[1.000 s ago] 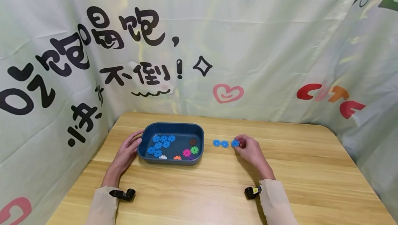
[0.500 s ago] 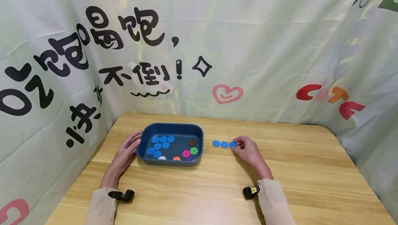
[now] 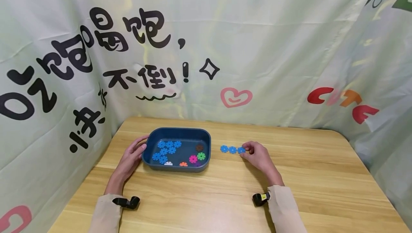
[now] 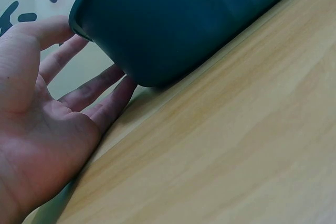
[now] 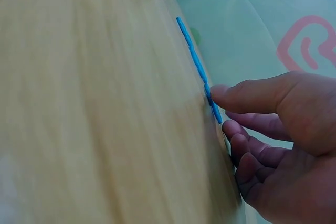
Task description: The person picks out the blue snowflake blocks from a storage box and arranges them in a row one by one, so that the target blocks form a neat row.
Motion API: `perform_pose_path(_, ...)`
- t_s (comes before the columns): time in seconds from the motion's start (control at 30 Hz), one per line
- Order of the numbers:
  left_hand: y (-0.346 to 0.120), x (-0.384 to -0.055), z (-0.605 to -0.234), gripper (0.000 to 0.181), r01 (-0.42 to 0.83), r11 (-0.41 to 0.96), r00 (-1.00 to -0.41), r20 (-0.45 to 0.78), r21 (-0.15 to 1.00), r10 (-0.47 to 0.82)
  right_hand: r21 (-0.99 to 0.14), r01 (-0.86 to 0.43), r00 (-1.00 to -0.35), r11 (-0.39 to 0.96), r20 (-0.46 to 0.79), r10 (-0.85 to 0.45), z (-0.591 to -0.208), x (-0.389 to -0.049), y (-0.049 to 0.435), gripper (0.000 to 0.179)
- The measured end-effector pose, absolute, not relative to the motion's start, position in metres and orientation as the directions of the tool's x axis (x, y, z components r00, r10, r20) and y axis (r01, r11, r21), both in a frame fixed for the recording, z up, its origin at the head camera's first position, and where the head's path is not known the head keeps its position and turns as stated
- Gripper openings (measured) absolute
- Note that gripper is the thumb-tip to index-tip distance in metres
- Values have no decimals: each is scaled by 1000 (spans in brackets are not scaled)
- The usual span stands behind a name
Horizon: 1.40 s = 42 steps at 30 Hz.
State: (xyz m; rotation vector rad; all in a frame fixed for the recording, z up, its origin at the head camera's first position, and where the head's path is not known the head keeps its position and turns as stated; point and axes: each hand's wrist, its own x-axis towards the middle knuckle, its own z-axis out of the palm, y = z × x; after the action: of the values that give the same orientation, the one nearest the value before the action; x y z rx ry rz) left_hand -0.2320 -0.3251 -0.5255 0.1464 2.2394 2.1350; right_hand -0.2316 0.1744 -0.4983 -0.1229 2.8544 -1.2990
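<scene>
Your left hand (image 3: 131, 157) is open, with its fingers reaching out to touch the left end of the dark blue tray (image 3: 185, 151). Your right hand (image 3: 257, 156) is nearly closed, pinching the right edge of a blue wheel (image 3: 240, 150) between your thumb and a finger. That wheel lies flat on the table (image 3: 206, 197), to the right of the tray. Just left of it are a middle blue wheel (image 3: 233, 150) and an end blue wheel (image 3: 224, 149), so you have three in a row. In the tray, a bunch of blue wheels (image 3: 163, 151) sits on the left. On the right are a brown wheel (image 3: 199, 148), a green wheel (image 3: 201, 156) and a pink wheel (image 3: 193, 159). A white wheel (image 3: 168, 163) and an orange wheel (image 3: 183, 164) peek over the near side.
</scene>
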Motion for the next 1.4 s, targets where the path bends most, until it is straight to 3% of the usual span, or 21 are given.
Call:
perform_pose_path(0.37, -329, -230, -528, 54, 25, 42, -995, 21, 999, 99, -780, -133, -991, 611, 97, -91, -492, -229, 167, 33)
perform_pose_path(0.63, -332, -229, -526, 53, 43, 46, -993, 38, 998, 113, -898, -159, -985, 411, 114, -131, -477, -227, 144, 37)
perform_pose_path(1.03, -328, -229, -527, 53, 36, 30, -995, 33, 999, 95, -903, -316, -942, 290, 262, -210, -452, -212, 93, 29)
perform_pose_path(1.4, -324, -232, -526, 54, 35, 45, -996, 31, 998, 88, -862, -383, -903, 332, 274, -331, -442, -230, 44, 33)
